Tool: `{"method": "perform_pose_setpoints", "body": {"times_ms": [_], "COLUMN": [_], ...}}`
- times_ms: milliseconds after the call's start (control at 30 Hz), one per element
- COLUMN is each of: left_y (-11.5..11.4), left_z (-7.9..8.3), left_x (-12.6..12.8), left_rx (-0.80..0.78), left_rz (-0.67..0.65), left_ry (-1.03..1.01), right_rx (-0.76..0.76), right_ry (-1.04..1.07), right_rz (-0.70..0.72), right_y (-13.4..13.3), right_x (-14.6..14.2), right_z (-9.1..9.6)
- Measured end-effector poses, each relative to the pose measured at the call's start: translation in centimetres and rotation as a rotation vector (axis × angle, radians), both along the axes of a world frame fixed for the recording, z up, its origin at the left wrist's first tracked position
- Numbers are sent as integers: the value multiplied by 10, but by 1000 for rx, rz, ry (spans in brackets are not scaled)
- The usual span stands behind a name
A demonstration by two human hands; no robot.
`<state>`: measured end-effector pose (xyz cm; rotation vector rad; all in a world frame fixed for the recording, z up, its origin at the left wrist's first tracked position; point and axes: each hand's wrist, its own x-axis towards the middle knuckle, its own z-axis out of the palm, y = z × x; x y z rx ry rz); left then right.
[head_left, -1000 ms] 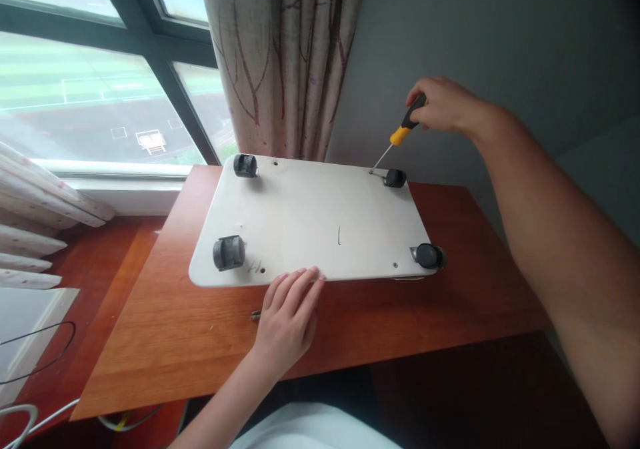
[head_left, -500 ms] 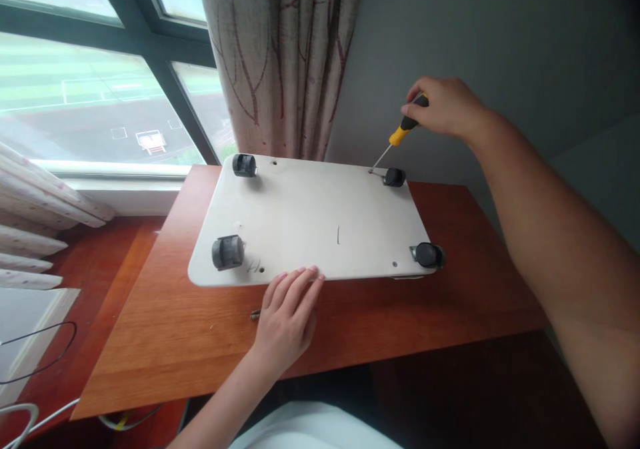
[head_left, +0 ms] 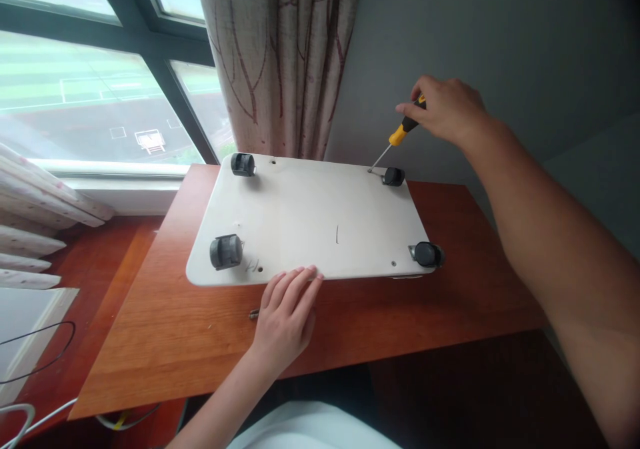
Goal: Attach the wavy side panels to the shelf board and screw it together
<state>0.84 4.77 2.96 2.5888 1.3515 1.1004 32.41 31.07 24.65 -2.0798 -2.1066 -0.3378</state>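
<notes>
My right hand is closed around the black-and-yellow handle of a screwdriver. Its thin shaft slants down to the left, and the tip meets a screw spot at the far edge of a white board, beside a black caster. My left hand rests its outstretched fingers on the board's near edge; the thumb is mostly hidden. More casters stand at the other corners: far left, near left and near right. A small metal piece lies by my left hand, partly covered.
The board lies on a reddish-brown wooden table. Behind it hang a patterned curtain and a grey wall. A window is on the left. Cables run near the floor at lower left.
My right hand has turned a little around the screwdriver handle, the wrist shifting slightly. The screwdriver tip stays at the same spot. My left hand keeps its place on the board.
</notes>
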Motion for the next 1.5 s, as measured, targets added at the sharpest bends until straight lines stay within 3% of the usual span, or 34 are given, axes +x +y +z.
{"method": "perform_pose_setpoints", "body": {"times_ms": [167, 367, 567, 733, 900, 1067, 1300, 1433, 1500], "left_y": [1, 0, 1, 1, 0, 1, 1, 0, 0], "left_z": [-1, 1, 1, 0, 0, 0, 3, 1, 1], "left_x": [1, 1, 1, 1, 0, 1, 2, 2, 1], "left_rx": [13, 20, 15, 16, 18, 8, 19, 11, 6], "left_rz": [-4, -9, -7, -8, -10, -7, -8, -9, -9], "left_ry": [-7, -7, -10, -14, -8, -10, -14, -15, -15], "right_rx": [-32, 61, -76, 51, -96, 53, -51, 76, 59], "right_ry": [114, 47, 172, 25, 172, 46, 275, 118, 88], "right_rz": [161, 19, 87, -4, 54, -52, 99, 46, 16], "right_y": [4, -1, -1, -2, 1, -1, -2, -8, -8], "right_x": [0, -5, -6, -8, -5, -5, 3, -4, -7], "right_z": [-4, -5, -1, -2, -1, -4, -7, -8, -7]}}
